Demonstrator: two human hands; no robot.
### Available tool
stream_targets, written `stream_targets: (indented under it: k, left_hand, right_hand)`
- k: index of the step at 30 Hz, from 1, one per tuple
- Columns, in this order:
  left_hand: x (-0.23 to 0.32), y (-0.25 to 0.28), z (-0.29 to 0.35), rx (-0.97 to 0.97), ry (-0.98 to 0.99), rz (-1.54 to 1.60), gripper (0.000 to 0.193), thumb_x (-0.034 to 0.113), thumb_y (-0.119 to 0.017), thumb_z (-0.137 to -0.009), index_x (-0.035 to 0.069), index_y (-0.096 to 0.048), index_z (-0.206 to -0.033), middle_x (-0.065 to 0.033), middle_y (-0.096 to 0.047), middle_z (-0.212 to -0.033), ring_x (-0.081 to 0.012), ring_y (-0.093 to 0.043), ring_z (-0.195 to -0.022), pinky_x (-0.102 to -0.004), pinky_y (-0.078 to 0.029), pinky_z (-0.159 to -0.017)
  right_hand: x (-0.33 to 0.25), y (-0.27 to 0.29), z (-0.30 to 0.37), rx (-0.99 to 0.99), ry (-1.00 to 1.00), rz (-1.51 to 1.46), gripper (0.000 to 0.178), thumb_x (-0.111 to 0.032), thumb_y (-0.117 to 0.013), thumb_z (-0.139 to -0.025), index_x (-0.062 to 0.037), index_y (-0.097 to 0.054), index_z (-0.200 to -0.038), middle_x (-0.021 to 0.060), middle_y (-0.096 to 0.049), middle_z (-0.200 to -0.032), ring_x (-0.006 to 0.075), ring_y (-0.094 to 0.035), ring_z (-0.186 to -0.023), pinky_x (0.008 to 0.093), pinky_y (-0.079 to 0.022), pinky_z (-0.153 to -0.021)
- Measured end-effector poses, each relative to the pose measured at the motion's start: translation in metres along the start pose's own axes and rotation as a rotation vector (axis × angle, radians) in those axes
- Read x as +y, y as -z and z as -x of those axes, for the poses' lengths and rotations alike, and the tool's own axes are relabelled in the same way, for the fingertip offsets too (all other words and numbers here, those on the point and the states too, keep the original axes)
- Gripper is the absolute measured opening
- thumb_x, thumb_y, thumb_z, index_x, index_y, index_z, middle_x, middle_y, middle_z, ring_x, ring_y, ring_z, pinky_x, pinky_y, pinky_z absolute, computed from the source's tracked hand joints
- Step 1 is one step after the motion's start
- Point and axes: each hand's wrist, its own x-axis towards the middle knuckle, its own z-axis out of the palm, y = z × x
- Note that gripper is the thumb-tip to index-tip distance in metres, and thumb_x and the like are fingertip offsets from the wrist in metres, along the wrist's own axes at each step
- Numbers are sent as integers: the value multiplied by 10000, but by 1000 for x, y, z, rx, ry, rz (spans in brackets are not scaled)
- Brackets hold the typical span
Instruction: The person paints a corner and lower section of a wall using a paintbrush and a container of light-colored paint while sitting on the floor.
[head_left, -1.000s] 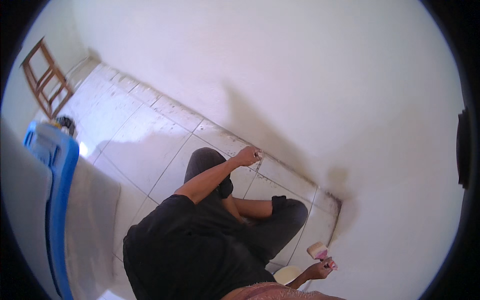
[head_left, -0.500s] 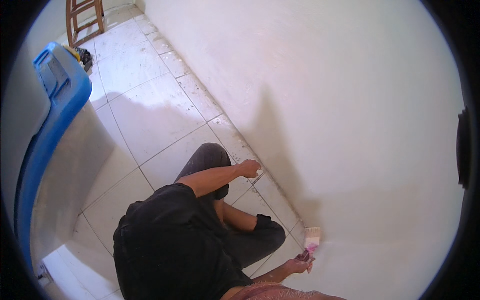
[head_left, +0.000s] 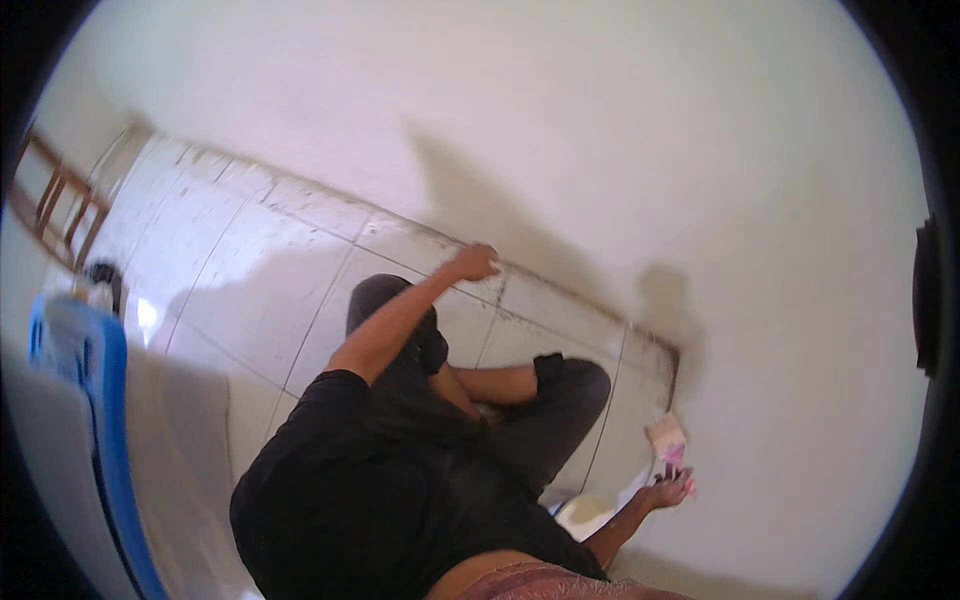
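Head view showed right hand (head_left: pixel 668 490), grip closed on paintbrush (head_left: pixel 667 443), beside the wall (head_left: pixel 640 150); left hand (head_left: pixel 474 263) grip unclear. Steady, light strokes would suit.

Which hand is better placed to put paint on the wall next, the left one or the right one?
Probably the right hand: it holds the paintbrush with its bristles up by the wall. The left hand rests far off at the wall's base, with no tool visible in it.

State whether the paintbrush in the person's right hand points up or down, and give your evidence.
Up. The right hand grips the pink handle low, and the pale bristles of the paintbrush rise above the fingers beside the white wall.
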Motion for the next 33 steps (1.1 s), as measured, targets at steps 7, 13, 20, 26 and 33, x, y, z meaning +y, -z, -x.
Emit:
stream_targets:
  k: [7, 13, 20, 26, 33]
  left_hand:
    - [-64, -6, -5, 172, -141, -204, 212, 286, -635, -790, 118, -669, -915, -150, -644, -957, -332, -590, -924, -451, -474, -796]
    - [-43, -21, 3, -190, 59, 297, 288, 227, -636, -834, -17, -656, -986, -147, -662, -755, -190, -625, -546, -298, -521, -555]
    - [-45, -7, 11, -211, 140, 325, 242, 164, -594, -848, -36, -645, -976, -132, -656, -787, -172, -619, -609, -274, -506, -560]
    - [-38, 0, 20, -247, 196, 216, 273, 189, -580, -868, -45, -627, -1001, -130, -646, -801, -163, -606, -610, -261, -468, -537]
    - [-45, -9, 13, -251, 193, 269, 274, 207, -577, -885, -39, -615, -999, -102, -632, -771, -147, -594, -591, -253, -452, -523]
  right_hand:
    - [26, 112, -9, -54, 387, 437, 229, -154, -667, -774, 41, -623, -887, 130, -629, -876, 220, -579, -731, 337, -491, -622]
    - [47, 162, 13, 109, 443, 1007, 311, -206, -671, -812, 73, -615, -940, 201, -658, -946, 316, -631, -778, 357, -490, -764]
    - [57, 165, 45, 94, 178, 975, 286, -306, -673, -821, -54, -569, -907, 125, -621, -754, 319, -632, -697, 391, -488, -657]
    - [63, 165, 60, 70, 63, 1064, 301, -363, -595, -866, -66, -562, -903, 178, -631, -728, 401, -613, -706, 467, -470, -641]
    - [66, 181, 54, 55, 181, 1060, 243, -279, -585, -869, -42, -542, -905, 176, -631, -735, 376, -626, -692, 443, -478, -623]
